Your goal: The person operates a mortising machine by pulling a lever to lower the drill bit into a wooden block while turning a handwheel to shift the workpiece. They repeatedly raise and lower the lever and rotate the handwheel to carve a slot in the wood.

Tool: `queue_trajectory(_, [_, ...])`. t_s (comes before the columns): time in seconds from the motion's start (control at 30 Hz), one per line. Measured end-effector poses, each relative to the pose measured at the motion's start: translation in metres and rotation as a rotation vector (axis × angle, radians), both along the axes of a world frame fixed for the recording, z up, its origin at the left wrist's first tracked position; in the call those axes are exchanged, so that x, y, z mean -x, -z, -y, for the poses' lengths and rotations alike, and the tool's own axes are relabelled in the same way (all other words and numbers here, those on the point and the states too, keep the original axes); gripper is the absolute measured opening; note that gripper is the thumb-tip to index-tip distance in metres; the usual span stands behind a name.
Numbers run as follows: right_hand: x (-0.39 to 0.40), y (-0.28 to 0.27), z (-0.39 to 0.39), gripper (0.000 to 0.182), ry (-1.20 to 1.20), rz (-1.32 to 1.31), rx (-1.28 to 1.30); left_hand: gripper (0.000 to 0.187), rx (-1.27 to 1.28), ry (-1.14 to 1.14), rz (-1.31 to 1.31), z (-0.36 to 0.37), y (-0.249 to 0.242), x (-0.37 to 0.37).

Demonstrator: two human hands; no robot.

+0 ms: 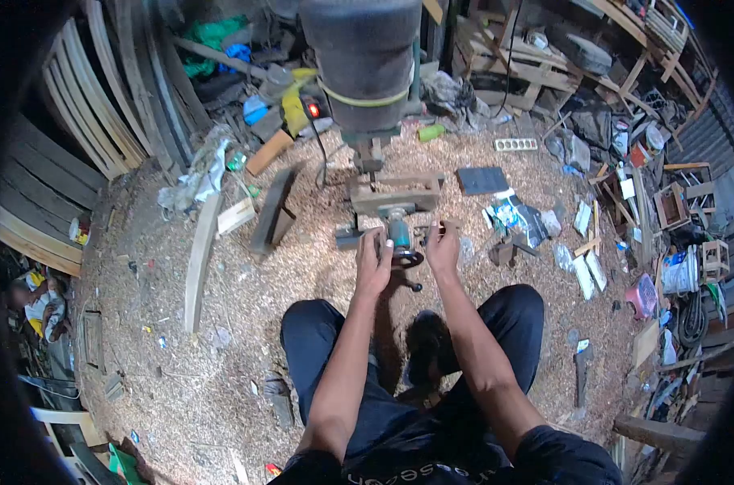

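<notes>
A dark motor-driven machine point(365, 73) hangs over a wooden block point(415, 196), its bit close to the block's far left part. The block sits across a teal machine base point(398, 233), which has a black handwheel point(407, 259) and a crank knob on the near side. My left hand point(372, 263) is at the left side of the base, fingers stretched forward and thumb apart, beside a dark block point(348, 238). On the right side, my right hand point(442, 250) has its fingers curled in near a small brown piece; what they hold is hidden.
Wood shavings cover the floor. A dark angled board point(273, 210) and a long pale plank point(202, 263) lie left; a dark flat panel point(481, 180) lies right. A yellow tool point(295, 105) with a red light is behind. Another person point(42, 307) is at far left.
</notes>
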State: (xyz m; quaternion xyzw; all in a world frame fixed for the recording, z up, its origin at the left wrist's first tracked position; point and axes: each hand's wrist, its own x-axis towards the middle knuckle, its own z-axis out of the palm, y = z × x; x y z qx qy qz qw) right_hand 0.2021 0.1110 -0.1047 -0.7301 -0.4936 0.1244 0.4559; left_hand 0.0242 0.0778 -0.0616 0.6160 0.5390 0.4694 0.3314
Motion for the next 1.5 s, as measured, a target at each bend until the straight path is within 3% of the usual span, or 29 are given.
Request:
queue_trajectory(0.03, [0.007, -0.029, 0.0, 0.038, -0.019, 0.068, -0.126, 0.038, -0.059, -0.029, -0.002, -0.004, -0.017, 0.005])
queue_trajectory(0.13, [0.026, -0.147, 0.003, 0.039, -0.178, -0.127, -0.193, 0.037, -0.233, -0.075, 0.041, -0.018, -0.089, 0.015])
queue_trajectory(0.33, [0.037, -0.322, -0.043, 0.034, -0.24, -0.123, -0.628, 0.036, -0.844, -0.24, -0.073, -0.056, -0.277, 0.022])
queue_trajectory(0.43, [0.036, -0.394, -0.093, 0.035, -0.19, -0.155, -0.683, 0.034, -1.046, -0.325, -0.187, -0.089, -0.348, 0.02])
queue_trajectory(0.57, [0.031, -0.454, -0.17, 0.037, -0.172, -0.178, -0.689, 0.035, -1.076, -0.308, -0.261, -0.127, -0.399, 0.011])
queue_trajectory(0.7, [0.025, -0.484, -0.249, 0.075, -0.218, -0.069, -0.411, 0.037, -1.015, -0.366, -0.354, -0.151, -0.406, -0.004])
queue_trajectory(0.73, [0.026, -0.495, -0.253, 0.104, -0.324, -0.141, -0.288, 0.034, -1.031, -0.389, -0.337, -0.152, -0.406, -0.005])
queue_trajectory(0.8, [0.028, -0.503, -0.266, 0.124, -0.546, -0.259, -0.247, 0.032, -1.037, -0.392, -0.296, -0.158, -0.405, -0.005])
queue_trajectory(0.87, [0.038, -0.496, -0.308, 0.139, -0.432, -0.239, -0.203, 0.03, -1.026, -0.404, -0.288, -0.16, -0.397, -0.004])
queue_trajectory(0.9, [0.041, -0.492, -0.32, 0.138, -0.31, -0.258, -0.274, 0.029, -1.044, -0.418, -0.293, -0.162, -0.397, -0.005])
queue_trajectory(0.97, [0.033, -0.491, -0.336, 0.097, -0.246, -0.327, -0.354, 0.026, -1.061, -0.428, -0.277, -0.166, -0.394, -0.004])
queue_trajectory(1.1, [0.038, -0.518, -0.245, 0.09, -0.225, -0.584, -0.264, 0.024, -1.062, -0.441, -0.278, -0.167, -0.387, -0.005])
queue_trajectory(1.13, [0.031, -0.508, -0.256, 0.108, -0.353, -0.631, -0.333, 0.024, -1.062, -0.443, -0.278, -0.168, -0.387, -0.005])
queue_trajectory(1.17, [0.03, -0.506, -0.259, 0.104, -0.208, -0.685, -0.371, 0.025, -1.065, -0.445, -0.279, -0.168, -0.388, -0.004])
queue_trajectory(1.23, [0.032, -0.502, -0.22, 0.094, -0.203, -0.647, -0.285, 0.025, -1.056, -0.431, -0.295, -0.165, -0.384, -0.004])
queue_trajectory(1.43, [0.03, -0.445, -0.134, 0.049, -0.498, -0.859, -0.593, 0.02, -1.093, -0.365, -0.317, -0.162, -0.359, 0.002])
queue_trajectory(1.5, [0.035, -0.43, -0.101, 0.04, -0.521, -0.912, -0.695, 0.026, -0.988, -0.321, -0.345, -0.15, -0.349, 0.005])
